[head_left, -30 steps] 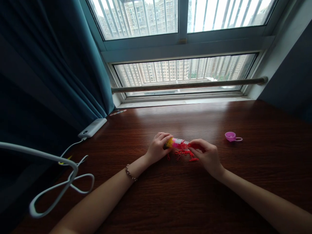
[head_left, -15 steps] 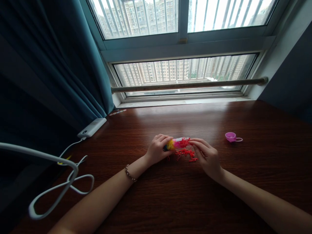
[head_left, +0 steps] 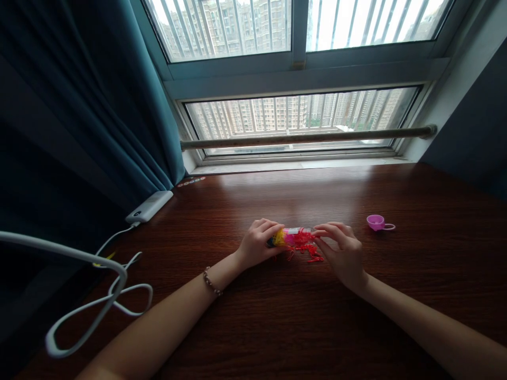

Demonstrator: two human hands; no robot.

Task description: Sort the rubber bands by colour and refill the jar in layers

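Observation:
My left hand (head_left: 258, 244) is wrapped round the base end of a clear plastic bottle (head_left: 293, 231), which lies on its side with its mouth to the right. Thin yellow, pink and red bands show through its wall, with something dark at the base. The fingers of my right hand (head_left: 344, 254) are pinched together at the mouth, on red bands there; their tips partly hide the opening. Just below the bottle, a loose heap of red bands (head_left: 314, 255) rests on the brown wooden table (head_left: 277, 327).
A pink cup-shaped cap (head_left: 374, 222) with a loop lies right of my right hand. On the left are a white power bank (head_left: 151, 207), a looped white cable (head_left: 85, 311) and a blue curtain (head_left: 154, 142). A barred window (head_left: 297, 113) stands behind the table.
My right hand has drawn slightly to the right, its fingers still at the bottle's mouth. The bottle has shifted a little right and down in my left hand.

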